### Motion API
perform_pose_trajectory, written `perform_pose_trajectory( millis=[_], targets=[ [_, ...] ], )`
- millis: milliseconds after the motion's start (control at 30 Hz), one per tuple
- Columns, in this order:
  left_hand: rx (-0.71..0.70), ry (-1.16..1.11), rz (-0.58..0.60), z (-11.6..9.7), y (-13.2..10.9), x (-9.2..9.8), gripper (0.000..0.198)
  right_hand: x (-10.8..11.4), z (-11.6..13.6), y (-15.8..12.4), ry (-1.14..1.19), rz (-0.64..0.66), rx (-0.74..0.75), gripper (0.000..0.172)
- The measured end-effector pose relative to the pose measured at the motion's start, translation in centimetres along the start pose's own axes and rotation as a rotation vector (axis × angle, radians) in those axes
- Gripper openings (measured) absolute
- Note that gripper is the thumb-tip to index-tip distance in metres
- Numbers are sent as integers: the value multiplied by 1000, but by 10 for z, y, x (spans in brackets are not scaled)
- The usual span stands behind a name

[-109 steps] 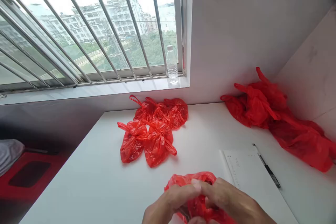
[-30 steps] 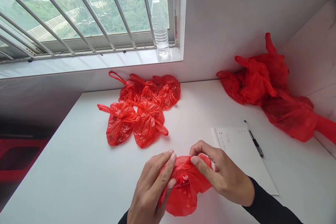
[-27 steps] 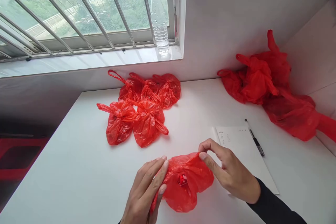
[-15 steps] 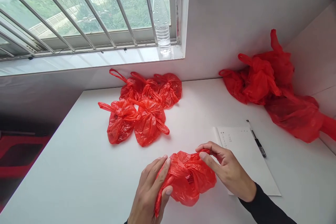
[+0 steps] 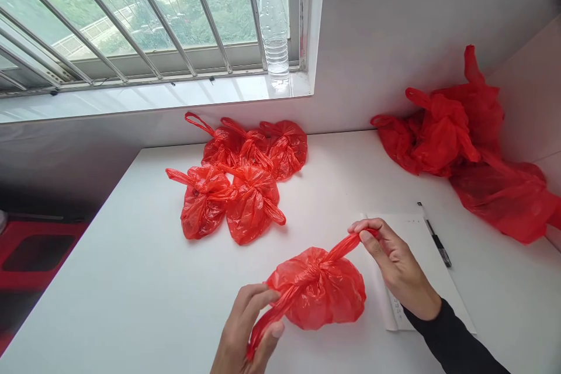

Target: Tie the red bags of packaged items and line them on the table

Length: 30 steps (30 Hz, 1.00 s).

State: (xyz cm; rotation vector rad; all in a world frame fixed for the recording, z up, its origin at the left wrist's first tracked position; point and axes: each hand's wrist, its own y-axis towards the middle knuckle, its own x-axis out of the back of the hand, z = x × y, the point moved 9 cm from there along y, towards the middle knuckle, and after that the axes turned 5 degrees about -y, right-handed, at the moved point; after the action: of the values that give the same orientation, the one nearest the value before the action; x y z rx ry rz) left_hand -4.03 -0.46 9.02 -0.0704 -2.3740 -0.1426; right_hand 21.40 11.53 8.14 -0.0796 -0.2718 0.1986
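Observation:
In front of me on the table sits a red plastic bag (image 5: 322, 295), knotted at the top, its contents hidden. My right hand (image 5: 394, 260) pinches the bag's right handle between thumb and fingertips and holds it stretched up to the right. Curled around the left handle is my left hand (image 5: 248, 324), with the twisted strip running between thumb and fingers. Beyond them lie several tied red bags (image 5: 252, 204) in two rows, handles sticking out.
Right of the bag lies a notebook (image 5: 432, 289) with a black pen (image 5: 438, 245) on its edge. More red bags (image 5: 442, 134) are heaped by the right wall. A clear water bottle (image 5: 275, 29) stands on the window sill (image 5: 153, 96).
My right hand has moved up and right, drawing the bag's handle out. The knot now looks tighter and the handles straighter. My left hand has shifted slightly down and left.

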Motion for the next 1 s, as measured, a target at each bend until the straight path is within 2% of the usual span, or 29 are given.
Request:
perform_pose_trajectory(
  millis=[67, 133, 200, 367, 500, 600, 700, 800, 867, 933, 1000],
  targets=[
    [-9, 39, -11, -4, 8, -9, 54, -13, 5, -8, 21, 4, 0, 19],
    [-65, 111, -4, -9, 16, -22, 69, -29, 4, -20, -26, 14, -9, 13],
    [-142, 160, 16, -14, 21, -36, 68, -44, 5, -30, -146, -5, 73, 13],
    [-216, 204, 72, -13, 24, -60, 72, -80, 4, -49, -495, -53, 406, 45],
    [-226, 244, 100, -9, 26, -71, 73, -95, -13, -48, -650, -32, 454, 54],
    [-215, 259, 101, -8, 26, -71, 72, -98, -23, -44, -688, 18, 436, 56],
    [-189, 260, 73, -3, 18, -59, 69, -87, -20, -41, -594, 20, 407, 47],
    [-68, 245, -24, 15, 3, -34, 58, -66, -22, -36, -422, 3, 227, 28],
    [59, 212, -66, 33, -8, -21, 52, -53, -27, -33, -311, -11, 74, 22],
    [154, 188, -39, 47, -16, -18, 51, -45, -31, -31, -210, -20, -47, 24],
    [189, 181, 18, 53, -20, -21, 44, -42, -36, -29, -117, -23, -144, 29]
  ],
)
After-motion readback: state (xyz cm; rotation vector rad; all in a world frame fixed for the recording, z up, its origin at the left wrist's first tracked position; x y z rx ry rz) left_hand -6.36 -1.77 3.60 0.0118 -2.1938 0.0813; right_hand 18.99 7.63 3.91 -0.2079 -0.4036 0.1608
